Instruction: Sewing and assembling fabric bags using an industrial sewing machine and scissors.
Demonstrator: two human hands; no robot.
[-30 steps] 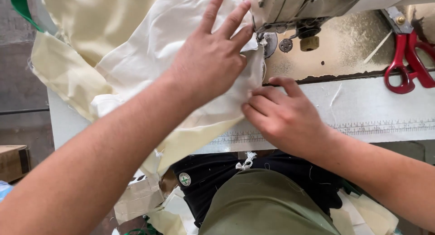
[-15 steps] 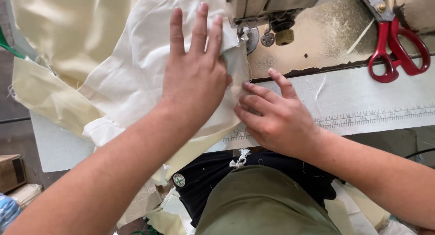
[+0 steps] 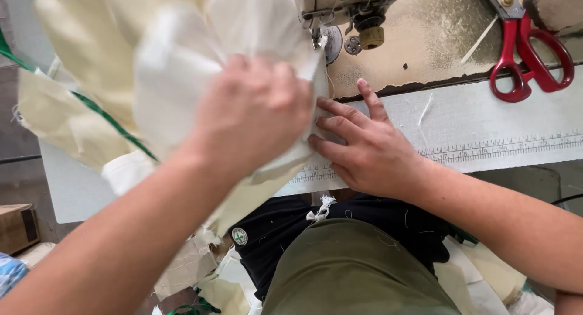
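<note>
My left hand [image 3: 252, 108] is closed around a bunched fold of white and cream fabric [image 3: 121, 66], lifted a little off the sewing table; the hand is motion-blurred. My right hand [image 3: 364, 145] lies flat on the table with fingers spread, its fingertips pressing the fabric's edge just below the sewing machine's needle area [image 3: 322, 32]. The machine head [image 3: 340, 2] sits at the top of the view. The fabric drapes over the table's left side and front edge.
Red-handled scissors [image 3: 522, 54] lie on the machine bed at the upper right. A printed ruler strip [image 3: 498, 148] runs along the white table. Fabric scraps [image 3: 200, 272] lie on the floor, and a cardboard box [image 3: 15, 227] stands at the left.
My left hand went from flat with fingers spread on the fabric to gripping a bunch of it and lifting. My right hand stayed near the needle.
</note>
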